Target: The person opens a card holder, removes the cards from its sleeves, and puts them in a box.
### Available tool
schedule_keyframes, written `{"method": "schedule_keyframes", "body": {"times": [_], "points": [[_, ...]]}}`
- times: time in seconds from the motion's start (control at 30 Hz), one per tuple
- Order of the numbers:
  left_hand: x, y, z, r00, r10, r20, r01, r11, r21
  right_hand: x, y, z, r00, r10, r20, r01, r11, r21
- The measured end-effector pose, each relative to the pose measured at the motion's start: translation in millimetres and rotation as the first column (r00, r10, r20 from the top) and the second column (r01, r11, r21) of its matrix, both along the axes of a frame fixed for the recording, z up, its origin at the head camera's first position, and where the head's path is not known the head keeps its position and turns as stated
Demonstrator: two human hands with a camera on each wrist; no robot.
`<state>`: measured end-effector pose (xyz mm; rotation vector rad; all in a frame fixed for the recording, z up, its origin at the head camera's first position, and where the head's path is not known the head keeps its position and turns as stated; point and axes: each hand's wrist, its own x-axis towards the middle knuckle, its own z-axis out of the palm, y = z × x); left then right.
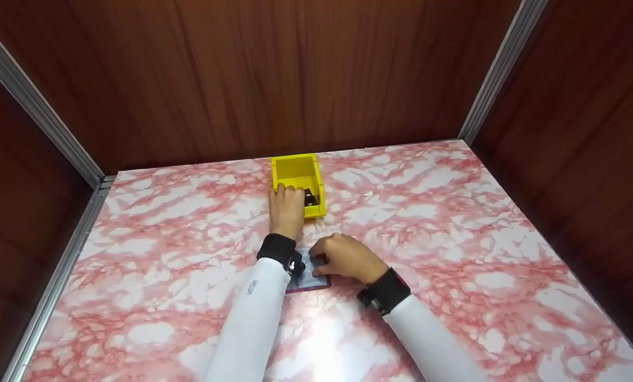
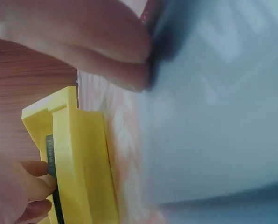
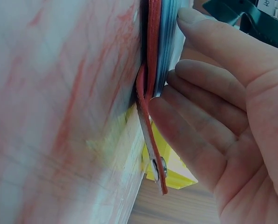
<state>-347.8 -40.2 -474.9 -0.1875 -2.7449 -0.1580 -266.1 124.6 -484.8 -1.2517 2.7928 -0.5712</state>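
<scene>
I have the left hand (image 1: 287,209) curled at a flat black strip (image 2: 50,147) in the smooth yellow bin (image 1: 295,168), grip unclear; my right hand (image 1: 350,257), loosely curved, touches the glossy-leaved, red-edged booklet (image 1: 308,281) on the table (image 1: 427,212).

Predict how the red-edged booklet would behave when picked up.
The red-edged booklet may flex, since its pages look thin and layered. The strap, jutting out nearly straight, seems fairly stiff, though it might snag.

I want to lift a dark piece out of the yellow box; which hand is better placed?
Probably the left hand: it reaches into the yellow box, at a dark piece, while the right hand is at the booklet, farther off.
</scene>
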Motion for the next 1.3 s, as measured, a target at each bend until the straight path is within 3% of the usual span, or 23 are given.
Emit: {"method": "schedule_keyframes", "body": {"times": [0.13,0.27,0.5,0.67,0.77,0.83,0.9,0.93,1.03,1.1,1.17,1.3], "points": [[5.2,-5.7,-1.0,0.999,0.003,-0.037,-0.002,0.999,0.036,0.0,-1,0.4,1.0,0.003,-0.008,-0.003,1.0,0.001],[16.2,-12.7,2.5,0.996,0.011,-0.087,0.004,0.986,0.167,0.0,-1,1.0,1.0,-0.007,-0.001,0.007,1.0,0.013],[45.1,-29.8,17.7,0.988,0.015,-0.151,0.052,0.902,0.43,-0.6,-1,2.9,0.999,-0.035,0.012,0.034,0.999,0.026],[70.5,-42.0,22.9,0.995,0.004,-0.097,0.052,0.822,0.568,-1.1,-1,1.7,0.998,-0.049,0.039,0.047,0.998,0.034],[83.8,-50.6,25.5,0.999,-0.039,-0.023,0.045,0.787,0.616,-1.3,-2,1.4,0.998,-0.052,0.042,0.05,0.998,0.038],[90.8,-58.1,27.7,0.993,-0.095,0.066,0.032,0.774,0.633,-1.5,-3,1.0,0.998,-0.047,0.031,0.046,0.998,0.031],[96.1,-67.8,29.5,0.97,-0.148,0.193,-0.004,0.784,0.621,-1.2,-4,0.1,0.999,-0.042,0.024,0.042,0.999,0.023],[98.3,-73.2,30.3,0.949,-0.172,0.264,-0.026,0.792,0.61,-1.1,-5,-0.1,0.999,-0.041,0.022,0.04,0.999,0.021],[104.3,-88.5,30.5,0.867,-0.204,0.455,-0.085,0.838,0.539,0.0,-5,-1.1,0.999,-0.044,0.027,0.043,0.999,0.025],[106.9,-96.6,28.1,0.824,-0.218,0.523,-0.088,0.863,0.498,0.6,-5,-1.2,0.998,-0.049,0.034,0.048,0.998,0.031],[108.8,-100.9,24.6,0.801,-0.239,0.548,-0.068,0.875,0.48,1.2,-4,-0.8,0.998,-0.053,0.042,0.052,0.998,0.038],[111.6,-99.1,16.0,0.774,-0.259,0.577,-0.05,0.884,0.464,1.2,-2,0.7,0.998,-0.035,0.045,0.033,0.998,0.052]]}}
